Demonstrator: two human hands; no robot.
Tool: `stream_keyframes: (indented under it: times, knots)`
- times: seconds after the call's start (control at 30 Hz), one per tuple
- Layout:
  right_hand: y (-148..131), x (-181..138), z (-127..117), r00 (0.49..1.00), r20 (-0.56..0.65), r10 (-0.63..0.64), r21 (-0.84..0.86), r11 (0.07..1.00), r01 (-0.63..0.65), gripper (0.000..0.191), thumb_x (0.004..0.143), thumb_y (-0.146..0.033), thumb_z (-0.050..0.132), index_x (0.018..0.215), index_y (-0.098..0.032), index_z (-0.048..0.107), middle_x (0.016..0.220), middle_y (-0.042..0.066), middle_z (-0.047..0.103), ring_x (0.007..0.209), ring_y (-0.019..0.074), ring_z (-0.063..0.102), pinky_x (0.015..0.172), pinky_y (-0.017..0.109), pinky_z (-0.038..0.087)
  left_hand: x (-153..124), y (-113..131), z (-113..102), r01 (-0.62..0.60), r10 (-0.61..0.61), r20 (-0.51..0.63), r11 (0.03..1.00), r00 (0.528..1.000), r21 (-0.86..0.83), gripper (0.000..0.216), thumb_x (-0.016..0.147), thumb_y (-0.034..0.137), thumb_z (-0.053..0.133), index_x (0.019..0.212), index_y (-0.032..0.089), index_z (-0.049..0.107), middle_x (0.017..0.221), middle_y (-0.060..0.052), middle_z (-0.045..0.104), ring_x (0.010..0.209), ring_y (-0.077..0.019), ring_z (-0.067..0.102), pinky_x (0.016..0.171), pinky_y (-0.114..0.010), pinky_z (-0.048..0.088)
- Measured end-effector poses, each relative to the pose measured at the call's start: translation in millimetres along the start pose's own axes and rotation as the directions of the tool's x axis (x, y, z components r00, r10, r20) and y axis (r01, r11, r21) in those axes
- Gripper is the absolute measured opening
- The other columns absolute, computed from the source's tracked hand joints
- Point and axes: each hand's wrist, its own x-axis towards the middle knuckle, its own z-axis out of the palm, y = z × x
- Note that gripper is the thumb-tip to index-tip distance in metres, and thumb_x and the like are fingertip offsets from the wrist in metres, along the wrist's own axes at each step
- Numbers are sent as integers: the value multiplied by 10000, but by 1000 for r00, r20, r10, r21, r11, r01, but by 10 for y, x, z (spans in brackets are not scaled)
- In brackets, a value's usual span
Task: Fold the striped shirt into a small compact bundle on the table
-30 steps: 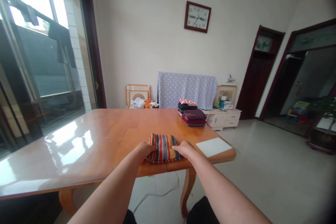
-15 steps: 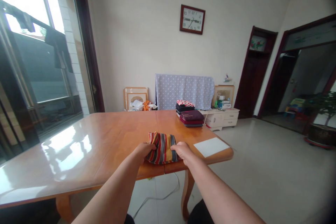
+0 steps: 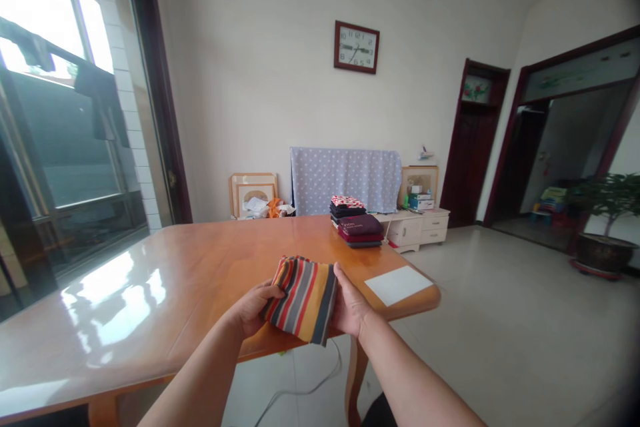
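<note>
A folded striped cloth [image 3: 305,297] in red, yellow, grey and dark bands is held up at the front edge of the wooden table [image 3: 240,240]. My left hand [image 3: 255,307] grips its left side, thumb on top and fingers underneath. On the right side, my right hand [image 3: 347,303] supports the cloth with the thumb along its edge; the other fingers are partly hidden behind it. The cloth's lower corner hangs past the table edge, tilted toward me.
Two stacks of folded clothes, one dark with a red-and-white top piece [image 3: 347,203] and one maroon [image 3: 361,225], stand at the table's far right. A white sheet [image 3: 399,285] lies near the right corner. Behind are a draped dotted cloth [image 3: 345,180] and a white cabinet [image 3: 420,230].
The striped cloth has been lifted off the tabletop and turned, its front now tilted toward me. My right hand has shifted from pinching its top to holding its right side.
</note>
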Motion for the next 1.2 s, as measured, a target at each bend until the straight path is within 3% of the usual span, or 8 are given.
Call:
stream_keyframes:
  times: [0.3,0.5,0.63,0.73,0.9,1.2]
  knots:
    - [-63,-9,-154,998,40,52,73,996,-54,660,873,-758,449,1162,-192,626,1121,124,733,1088,257,674,943,442,511,106,62,-81,68,-70,61,997,996,21,344,626,185,676,961,170,602,861,-46,735,798,-217,716,752,-314,570]
    - [-251,-50,-251,985,143,98,-47,995,-92,728,867,-797,417,1093,-150,663,1061,144,746,1091,287,678,967,467,496,110,210,-16,72,-79,208,997,975,42,400,628,188,704,1016,180,609,934,-60,743,858,-230,721,778,-323,563]
    - [-347,-78,-230,966,253,52,-176,984,-7,632,826,-696,628,1115,-136,674,1063,141,745,1100,282,676,1021,458,464,142,300,51,50,-87,291,990,953,133,396,633,194,717,1019,181,628,935,-62,745,890,-251,722,800,-337,555]
    - [-419,-80,-178,943,329,45,-299,953,59,626,735,-598,788,1136,-130,680,1064,137,744,1061,285,691,1022,444,467,216,343,80,46,-101,269,978,958,204,403,615,171,709,1011,180,639,928,-55,749,883,-251,720,796,-337,551]
    - [-455,4,-146,968,246,-49,-372,918,141,626,683,-418,881,1211,-163,664,1114,118,740,1026,275,704,984,418,496,342,370,89,3,-74,274,968,959,253,383,604,135,702,981,167,646,929,-56,751,832,-219,705,753,-301,534]
    - [-295,126,-345,987,162,-18,-206,977,52,534,672,-275,859,1163,-146,692,1065,124,762,954,268,733,972,442,513,320,450,239,-56,-49,387,965,921,256,378,619,157,799,978,168,680,970,-64,750,882,-255,711,771,-319,531]
